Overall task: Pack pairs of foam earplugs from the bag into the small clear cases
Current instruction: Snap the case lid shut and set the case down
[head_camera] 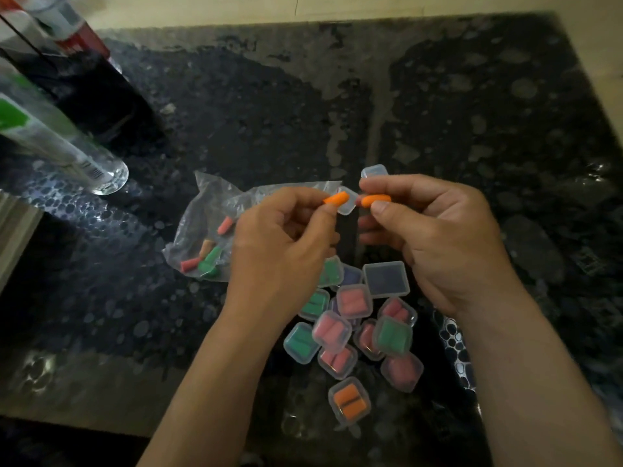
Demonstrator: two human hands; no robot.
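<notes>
My left hand [283,244] pinches an orange earplug [336,198] between thumb and fingers. My right hand [435,237] pinches a second orange earplug [376,200], tip to tip with the first. Between and behind them lies a small clear case [347,205]; another clear case [375,171] sits just beyond my right fingers. The clear plastic bag [209,227] lies left of my left hand with several pink, green and tan earplugs [205,259] inside. Below my hands sits a pile of closed filled cases [354,328], an orange-filled one [349,401] nearest me, and an empty-looking case [386,279].
Clear bottles with green and red labels [60,143] stand at the left on the dark speckled tabletop [236,112]. A dark bottle [91,96] stands behind them. The table's wooden edge [17,230] shows at the far left.
</notes>
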